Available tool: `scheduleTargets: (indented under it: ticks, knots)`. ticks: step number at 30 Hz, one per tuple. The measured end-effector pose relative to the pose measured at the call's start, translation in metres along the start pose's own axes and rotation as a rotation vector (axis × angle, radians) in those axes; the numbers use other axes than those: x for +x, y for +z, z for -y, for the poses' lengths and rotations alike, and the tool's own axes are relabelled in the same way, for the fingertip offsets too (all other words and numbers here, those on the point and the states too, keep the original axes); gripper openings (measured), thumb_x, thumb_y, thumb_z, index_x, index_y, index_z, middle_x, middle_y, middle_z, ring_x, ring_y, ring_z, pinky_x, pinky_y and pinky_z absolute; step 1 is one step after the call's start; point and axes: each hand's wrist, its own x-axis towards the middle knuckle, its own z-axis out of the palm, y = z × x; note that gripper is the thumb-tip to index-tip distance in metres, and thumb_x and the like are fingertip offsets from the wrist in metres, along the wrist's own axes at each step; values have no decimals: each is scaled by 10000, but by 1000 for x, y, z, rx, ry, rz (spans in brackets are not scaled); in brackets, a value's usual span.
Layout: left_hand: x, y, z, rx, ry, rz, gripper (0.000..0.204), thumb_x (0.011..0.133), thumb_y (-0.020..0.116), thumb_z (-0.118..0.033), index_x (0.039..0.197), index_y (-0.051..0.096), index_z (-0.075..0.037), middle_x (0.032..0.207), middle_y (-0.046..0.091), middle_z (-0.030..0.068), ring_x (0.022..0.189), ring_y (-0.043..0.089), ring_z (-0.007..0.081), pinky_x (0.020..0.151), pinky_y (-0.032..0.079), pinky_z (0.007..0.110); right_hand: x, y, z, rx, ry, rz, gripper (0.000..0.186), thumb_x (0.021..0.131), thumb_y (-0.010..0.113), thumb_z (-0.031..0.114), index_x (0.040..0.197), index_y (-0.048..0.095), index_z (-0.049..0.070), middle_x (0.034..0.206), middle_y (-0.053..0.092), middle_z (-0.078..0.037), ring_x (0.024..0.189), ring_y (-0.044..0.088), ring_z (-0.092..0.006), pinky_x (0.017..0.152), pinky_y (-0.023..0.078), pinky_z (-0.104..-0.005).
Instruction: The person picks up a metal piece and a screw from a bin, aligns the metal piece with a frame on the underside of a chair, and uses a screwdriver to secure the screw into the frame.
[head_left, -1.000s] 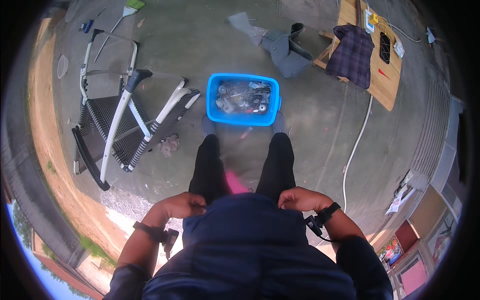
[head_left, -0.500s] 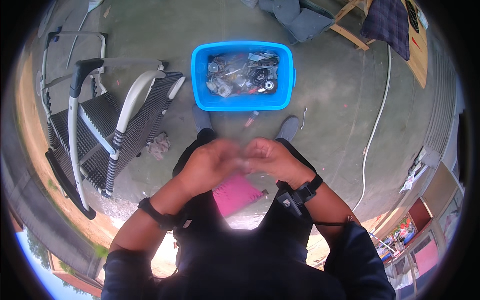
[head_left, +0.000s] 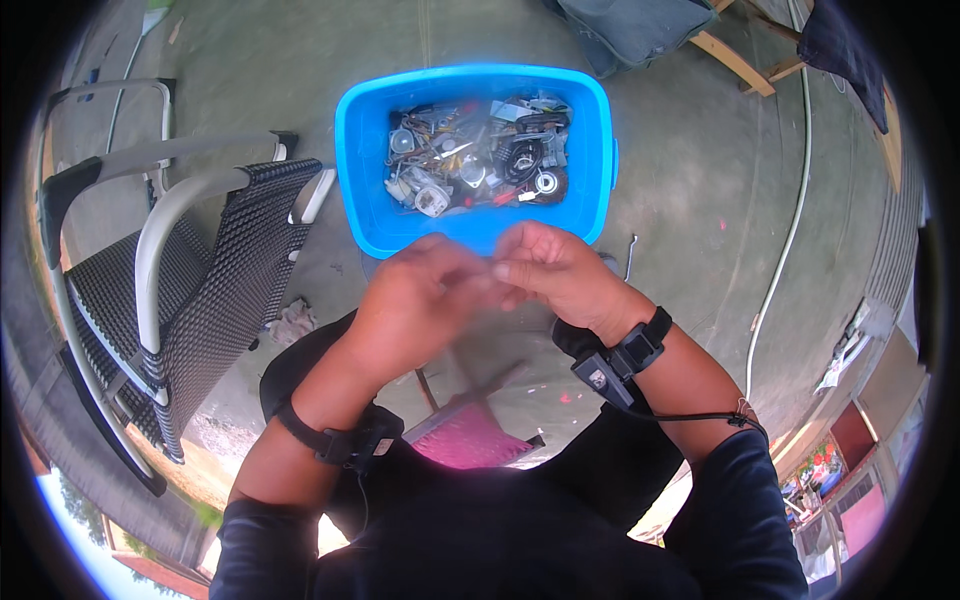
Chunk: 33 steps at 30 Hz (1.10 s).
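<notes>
My left hand [head_left: 418,300] and my right hand [head_left: 562,275] meet fingertip to fingertip just in front of a blue plastic tub [head_left: 352,160]. Both have their fingers curled and pinched together. Motion blurs the left fingers, and whatever lies between the two hands is hidden or too small to make out. Inside the tub is a jumble of small hardware: tangled metal pieces, a coil of black cable [head_left: 523,160], a round metal part [head_left: 546,183] and a pale plastic fitting [head_left: 431,200]. Each wrist wears a black strap with a small device.
A folding chair with black woven webbing [head_left: 235,250] stands to the left. A pink stool seat [head_left: 470,437] lies below my hands. A wrench [head_left: 631,255] and a crumpled rag [head_left: 292,325] lie on the floor. A white hose [head_left: 783,260] runs along the right.
The tub looks larger and closer, and both hands are now over its near edge. They stay together, fingers curled. More of the pink seat's surroundings shows below them.
</notes>
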Motion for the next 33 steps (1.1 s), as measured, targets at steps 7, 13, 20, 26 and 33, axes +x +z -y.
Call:
scheduleTargets:
  ticks: [7,13,20,26,33]
  knots:
    - [12,-48,24,-293,-123,-234,47,941,637,-33,979,619,-11,915,653,28,813,616,89,737,496,233,121,-83,-25,-1124,-183,-286,212,882,606,94,1081,660,43,986,693,-119,885,692,-259,780,543,-356]
    - [4,-72,40,-232,-94,-291,60,934,640,-30,965,597,-2,919,636,36,846,615,102,773,494,240,202,-100,-37,-1576,-66,-312,311,840,537,59,1111,688,81,1213,598,-191,1029,638,-368,876,522,-430]
    - [-10,-79,51,-117,-58,-277,55,928,641,-27,952,596,-6,916,625,42,833,609,104,770,484,239,234,-90,-48,-1699,39,-206,262,855,610,152,1066,692,22,984,690,-198,953,683,-328,820,536,-429]
    - [-17,-83,53,-37,-45,-301,63,923,643,-27,955,596,-1,911,622,45,828,612,106,755,487,238,246,-106,-68,-1556,-123,-223,216,850,641,172,987,712,21,993,697,-183,926,693,-308,804,539,-404]
    - [-23,-80,48,-119,-2,-355,53,928,637,-25,949,595,0,890,633,30,805,615,92,740,488,226,237,-122,-50,-1182,33,-197,232,877,620,34,1099,667,-13,913,677,-92,687,657,-158,574,501,-282]
